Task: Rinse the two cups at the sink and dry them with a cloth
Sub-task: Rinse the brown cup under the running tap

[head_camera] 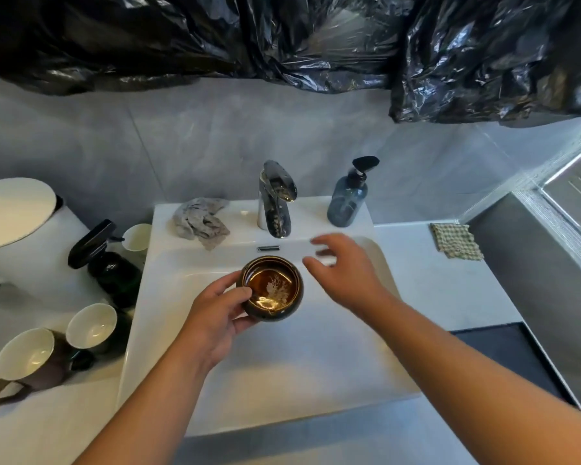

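Observation:
My left hand (215, 313) grips a small dark cup (271, 290) with a glossy brown inside, held upright over the white sink (282, 364) basin below the chrome tap (275, 199). My right hand (344, 271) hovers to the cup's right with fingers spread, holding nothing, a little below the tap. No water runs from the tap. A crumpled grey cloth (202, 221) lies on the sink's back ledge, left of the tap. A checked cloth (457, 241) lies flat on the counter at the right.
A blue soap bottle (348, 199) stands right of the tap. Left of the sink are a dark pump bottle (111, 263), a brown mug (27, 360), a pale cup (93, 325), another cup (136, 238) and a white lidded bin (17, 226). Black plastic sheeting (282, 38) hangs above.

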`<state>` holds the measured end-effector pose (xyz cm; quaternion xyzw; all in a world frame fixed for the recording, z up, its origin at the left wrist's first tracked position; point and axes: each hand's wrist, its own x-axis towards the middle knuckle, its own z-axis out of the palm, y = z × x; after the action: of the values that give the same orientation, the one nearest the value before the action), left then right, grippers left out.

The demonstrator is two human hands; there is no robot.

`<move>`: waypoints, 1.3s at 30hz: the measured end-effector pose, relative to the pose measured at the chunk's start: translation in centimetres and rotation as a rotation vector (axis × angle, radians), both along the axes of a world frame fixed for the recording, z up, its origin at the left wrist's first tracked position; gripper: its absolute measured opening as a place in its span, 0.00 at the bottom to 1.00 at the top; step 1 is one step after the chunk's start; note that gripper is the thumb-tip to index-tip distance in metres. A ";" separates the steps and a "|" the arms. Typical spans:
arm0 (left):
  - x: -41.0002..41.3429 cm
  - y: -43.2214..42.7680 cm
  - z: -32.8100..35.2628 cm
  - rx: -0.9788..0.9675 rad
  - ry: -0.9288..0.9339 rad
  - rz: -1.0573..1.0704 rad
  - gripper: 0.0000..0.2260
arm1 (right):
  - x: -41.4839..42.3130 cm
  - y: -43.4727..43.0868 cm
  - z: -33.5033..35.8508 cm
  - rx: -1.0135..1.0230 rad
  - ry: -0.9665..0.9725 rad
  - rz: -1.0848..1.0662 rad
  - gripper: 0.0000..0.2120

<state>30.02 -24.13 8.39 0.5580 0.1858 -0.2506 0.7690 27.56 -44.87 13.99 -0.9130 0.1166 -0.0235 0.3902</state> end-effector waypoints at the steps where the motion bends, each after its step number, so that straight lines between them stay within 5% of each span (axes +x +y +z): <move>1: 0.8 -0.1 -0.1 0.008 -0.002 0.006 0.15 | 1.4 -0.3 1.0 -0.156 -0.077 0.084 0.23; 6: 3.1 -1.2 0.0 0.037 -0.007 0.023 0.14 | 8.5 -0.9 4.5 -0.579 -0.239 0.497 0.28; 11: 4.0 -1.8 0.0 0.024 -0.022 0.023 0.14 | 11.6 -1.2 5.0 -0.600 -0.255 0.558 0.13; 18: 3.9 -2.1 -0.2 0.023 -0.010 0.037 0.14 | 13.1 -1.6 5.4 -0.665 -0.293 0.618 0.04; 25: 4.0 -2.2 -0.4 0.019 -0.018 0.049 0.14 | 13.1 -1.5 6.3 -0.633 -0.322 0.646 0.04; 30: 4.0 -2.7 -0.1 0.014 -0.012 0.054 0.13 | 13.3 -1.1 7.5 -0.609 -0.288 0.668 0.15; 39: 4.1 -3.3 0.1 0.022 -0.029 0.040 0.13 | 14.2 -0.9 8.3 -0.658 -0.205 0.650 0.10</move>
<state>34.08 -27.42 8.54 0.5662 0.1886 -0.2250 0.7702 41.79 -45.76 22.25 -0.9703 -0.2279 -0.0261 0.0768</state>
